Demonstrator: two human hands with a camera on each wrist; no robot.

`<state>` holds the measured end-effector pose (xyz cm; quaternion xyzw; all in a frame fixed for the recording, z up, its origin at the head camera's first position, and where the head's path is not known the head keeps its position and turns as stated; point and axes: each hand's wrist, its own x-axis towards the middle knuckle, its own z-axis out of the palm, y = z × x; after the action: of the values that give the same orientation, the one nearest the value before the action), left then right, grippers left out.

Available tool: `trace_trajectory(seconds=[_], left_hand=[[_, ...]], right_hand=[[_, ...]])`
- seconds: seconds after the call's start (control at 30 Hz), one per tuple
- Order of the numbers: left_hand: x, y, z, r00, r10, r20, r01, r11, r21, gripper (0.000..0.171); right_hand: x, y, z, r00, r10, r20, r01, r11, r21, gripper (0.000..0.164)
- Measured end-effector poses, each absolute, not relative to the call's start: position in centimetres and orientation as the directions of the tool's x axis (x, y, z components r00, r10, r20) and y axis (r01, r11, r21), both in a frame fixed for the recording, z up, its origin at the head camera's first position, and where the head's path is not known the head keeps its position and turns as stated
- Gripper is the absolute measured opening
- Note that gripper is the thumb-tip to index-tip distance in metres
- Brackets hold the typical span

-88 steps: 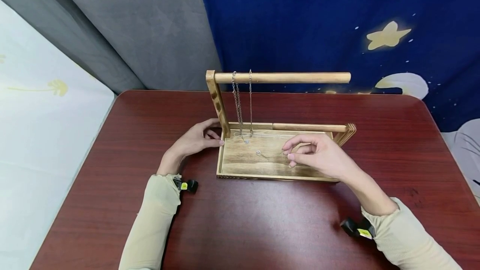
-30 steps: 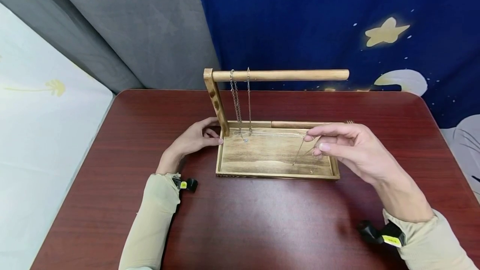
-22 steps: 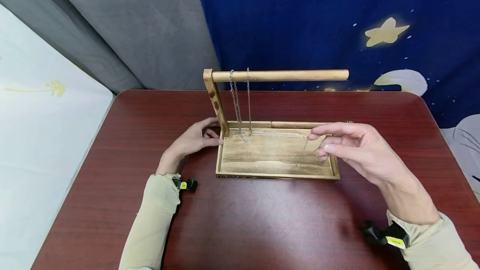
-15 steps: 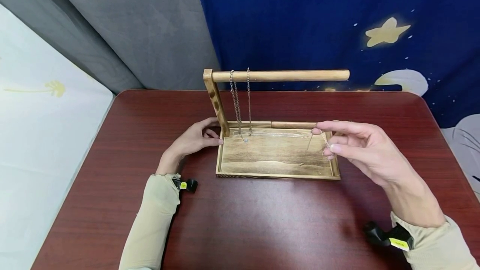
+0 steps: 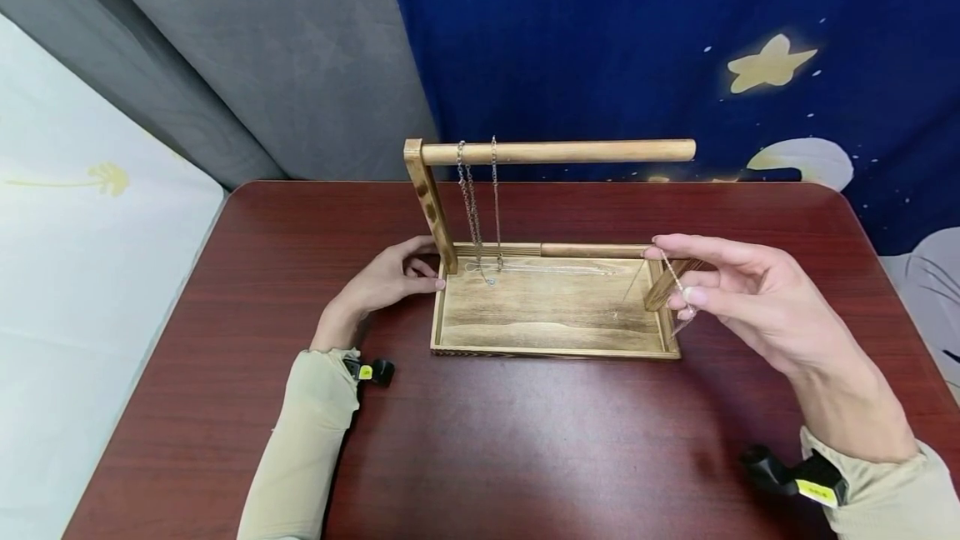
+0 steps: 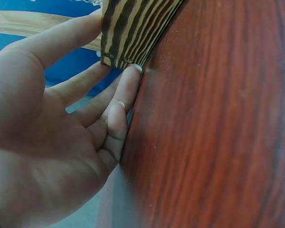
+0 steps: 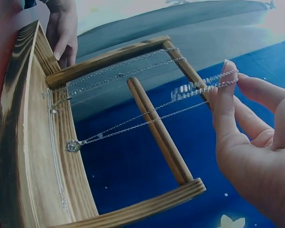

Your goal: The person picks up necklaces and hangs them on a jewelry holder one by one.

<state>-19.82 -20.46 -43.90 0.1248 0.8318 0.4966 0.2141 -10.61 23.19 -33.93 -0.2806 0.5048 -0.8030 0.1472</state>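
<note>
The right hand (image 5: pixel 761 307) holds a silver necklace (image 5: pixel 672 273), the chain pinched in its fingers and its pendant (image 7: pixel 73 145) dangling over the right part of the wooden tray (image 5: pixel 551 294); contact there is unclear. The left hand (image 5: pixel 386 277) grips the tray's far left corner. Other chains (image 5: pixel 472 211) hang near the left end of the upper bar (image 5: pixel 592 152), and a thin chain (image 5: pixel 555 268) lies along the tray's far side.
</note>
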Motion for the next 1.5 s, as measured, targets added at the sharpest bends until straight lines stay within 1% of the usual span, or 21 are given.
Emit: trace_trajectory(seconds=[0.2,0.43,0.97,1.23,1.4,1.5], left_hand=[[-19.8,-20.6,-44.0,-0.878,0.414,-0.241,-0.017,0.476,0.879,0.072],[-19.9,-20.5,-44.1,-0.877,0.416,-0.240,-0.014,0.477,0.879,0.074],[-19.9,-20.4,-43.9,-0.877,0.412,-0.249,-0.030,0.469,0.883,0.074],[-20.0,-20.4,-44.2,-0.880,0.422,-0.218,-0.005,0.450,0.893,0.071],[-20.0,-20.4,-44.3,-0.880,0.434,-0.190,0.025,0.443,0.896,0.072],[-20.0,-20.5,-44.3,-0.879,0.435,-0.196,0.022,0.447,0.895,0.070]], right_hand=[[-10.4,23.9,-33.9,-0.802,-0.510,0.311,-0.062,-0.447,-0.893,0.054],[-10.3,25.0,-33.9,-0.809,-0.472,0.350,-0.087,-0.493,-0.866,0.053],[-10.1,27.1,-34.1,-0.862,-0.379,0.336,-0.108,-0.511,-0.853,0.050],[-10.4,27.8,-34.5,-0.888,-0.311,0.340,-0.119,-0.559,-0.821,0.046],[-10.6,28.2,-34.6,-0.887,-0.296,0.355,-0.127,-0.583,-0.802,0.045],[-10.7,28.3,-34.5,-0.890,-0.292,0.350,-0.123,-0.587,-0.800,0.045]])
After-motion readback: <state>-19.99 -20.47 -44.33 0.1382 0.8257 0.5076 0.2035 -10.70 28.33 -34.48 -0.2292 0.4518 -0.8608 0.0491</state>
